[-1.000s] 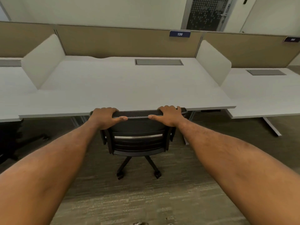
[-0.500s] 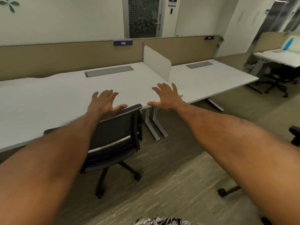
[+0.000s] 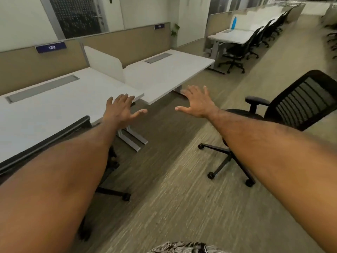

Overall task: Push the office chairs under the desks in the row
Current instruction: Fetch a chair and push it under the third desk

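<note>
A black office chair point(image 3: 54, 136) stands tucked against the white desk point(image 3: 54, 99) marked 139 at the left, mostly hidden behind my left forearm. A second black mesh-backed chair point(image 3: 295, 105) stands out in the aisle at the right, away from the neighbouring white desk point(image 3: 164, 73). My left hand point(image 3: 122, 110) hovers open over the near desk's corner, touching nothing. My right hand point(image 3: 197, 103) is open with fingers spread, in the air left of the second chair's seat.
Beige partition panels point(image 3: 127, 44) run behind the desks, with a white divider point(image 3: 104, 63) between them. Another desk row with several black chairs point(image 3: 237, 50) lies at the back right. Carpeted aisle floor point(image 3: 182, 198) stretches in front of me.
Both hands have let go of the first chair's backrest and opened. The view has swung right, bringing the second chair in the aisle into sight.
</note>
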{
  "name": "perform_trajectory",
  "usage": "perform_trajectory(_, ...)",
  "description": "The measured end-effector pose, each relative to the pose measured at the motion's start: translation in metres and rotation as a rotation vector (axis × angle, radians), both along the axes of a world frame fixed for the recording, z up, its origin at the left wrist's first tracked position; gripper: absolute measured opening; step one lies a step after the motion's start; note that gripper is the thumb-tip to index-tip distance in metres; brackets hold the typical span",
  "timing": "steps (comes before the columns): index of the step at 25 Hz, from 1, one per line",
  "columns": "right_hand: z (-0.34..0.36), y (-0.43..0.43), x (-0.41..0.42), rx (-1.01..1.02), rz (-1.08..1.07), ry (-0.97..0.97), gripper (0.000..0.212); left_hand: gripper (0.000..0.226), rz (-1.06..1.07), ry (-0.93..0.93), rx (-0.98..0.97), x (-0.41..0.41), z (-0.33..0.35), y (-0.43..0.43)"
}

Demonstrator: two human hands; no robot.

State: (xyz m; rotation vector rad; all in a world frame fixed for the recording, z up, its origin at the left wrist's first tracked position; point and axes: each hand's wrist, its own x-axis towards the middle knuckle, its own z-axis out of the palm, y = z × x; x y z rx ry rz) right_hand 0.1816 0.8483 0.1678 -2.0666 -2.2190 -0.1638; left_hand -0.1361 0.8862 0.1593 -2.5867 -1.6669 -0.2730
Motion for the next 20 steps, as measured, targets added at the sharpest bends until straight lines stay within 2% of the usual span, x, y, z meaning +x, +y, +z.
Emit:
perform_trajectory(11,-0.036,-0.22,0.302,-0.04,-0.319,-0.003,0.095,0.109,-0.281,0.039,0.014,0.324,-0.026,-0.125)
perform_trajectory(16,-0.036,-0.307,0.4,-0.062,-0.482,0.021,0.094,0.113,-0.446,0.08,0.041,0.451,-0.042,-0.171)
perform_trajectory(20,-0.045,-0.353,0.454,-0.095,-0.559,0.025,0.092,0.107,-0.595,0.098,0.024,0.541,-0.062,-0.191)
